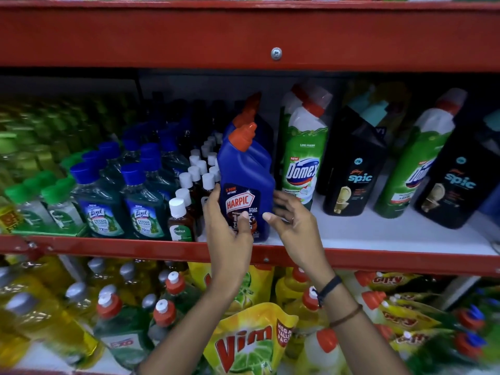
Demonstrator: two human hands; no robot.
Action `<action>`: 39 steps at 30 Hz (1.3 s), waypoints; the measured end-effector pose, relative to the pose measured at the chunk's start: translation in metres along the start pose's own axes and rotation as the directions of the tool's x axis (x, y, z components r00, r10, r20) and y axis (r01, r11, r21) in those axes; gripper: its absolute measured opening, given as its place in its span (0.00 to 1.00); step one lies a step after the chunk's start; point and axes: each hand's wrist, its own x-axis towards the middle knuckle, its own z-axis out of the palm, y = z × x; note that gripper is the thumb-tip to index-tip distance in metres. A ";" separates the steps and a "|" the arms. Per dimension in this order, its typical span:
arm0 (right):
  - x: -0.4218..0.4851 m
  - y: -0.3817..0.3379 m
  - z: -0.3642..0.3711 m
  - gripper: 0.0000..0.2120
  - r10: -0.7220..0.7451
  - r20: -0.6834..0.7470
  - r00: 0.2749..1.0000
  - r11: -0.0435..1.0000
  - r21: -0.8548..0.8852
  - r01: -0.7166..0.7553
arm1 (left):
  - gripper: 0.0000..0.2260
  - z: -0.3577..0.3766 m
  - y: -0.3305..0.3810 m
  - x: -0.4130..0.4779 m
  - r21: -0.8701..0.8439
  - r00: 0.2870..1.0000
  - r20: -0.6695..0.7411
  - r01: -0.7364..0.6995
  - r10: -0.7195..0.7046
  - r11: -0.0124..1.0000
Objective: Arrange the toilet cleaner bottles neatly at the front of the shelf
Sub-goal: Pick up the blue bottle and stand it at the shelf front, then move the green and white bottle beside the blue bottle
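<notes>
A blue Harpic bottle (247, 171) with an orange cap stands at the front of the white shelf (392, 234), and another Harpic (253, 112) is right behind it. My left hand (228, 223) grips its lower left side, thumb across the label. My right hand (293, 220) is at its right side, fingers spread and touching its edge. To the right stand a green-and-white Domex bottle (303, 158), a black Spic bottle (354, 171), a second Domex (416, 163) and a second Spic (457, 182), set further back and leaning.
Left of the Harpic are small brown Dettol bottles (181, 215) and blue-capped Lizol bottles (143, 204). A red shelf lip (135, 249) runs along the front. Below sit Vim pouches (249, 342) and dish-liquid bottles. A red beam (243, 36) is overhead.
</notes>
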 end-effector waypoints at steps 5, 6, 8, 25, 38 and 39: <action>-0.011 -0.003 -0.042 0.14 -0.036 -0.120 0.992 0.997 0.066 0.044 | 0.23 0.037 0.018 -0.027 0.010 0.975 -0.064 -0.215 0.215 0.977; -0.014 -0.003 -0.055 0.14 -0.045 -0.160 0.986 0.996 0.066 0.056 | 0.22 0.047 0.021 -0.031 -0.003 0.972 -0.036 -0.233 0.233 0.972; -0.018 -0.003 -0.084 0.12 -0.058 -0.249 0.967 0.996 0.048 0.072 | 0.19 0.069 0.028 -0.039 -0.059 0.965 0.038 -0.257 0.260 0.965; 0.042 0.050 -0.254 0.23 0.056 -0.311 0.949 0.985 -0.136 -0.103 | 0.27 0.270 0.042 -0.045 -0.067 0.883 0.464 -0.048 0.074 0.997; 0.032 0.042 -0.253 0.22 -0.004 -0.405 0.915 0.989 -0.135 -0.056 | 0.34 0.277 0.037 -0.042 -0.038 0.923 0.384 0.015 0.001 0.999; 0.030 0.039 -0.253 0.22 -0.010 -0.416 0.909 0.988 -0.144 -0.055 | 0.34 0.274 0.038 -0.043 -0.029 0.924 0.383 0.014 -0.002 0.999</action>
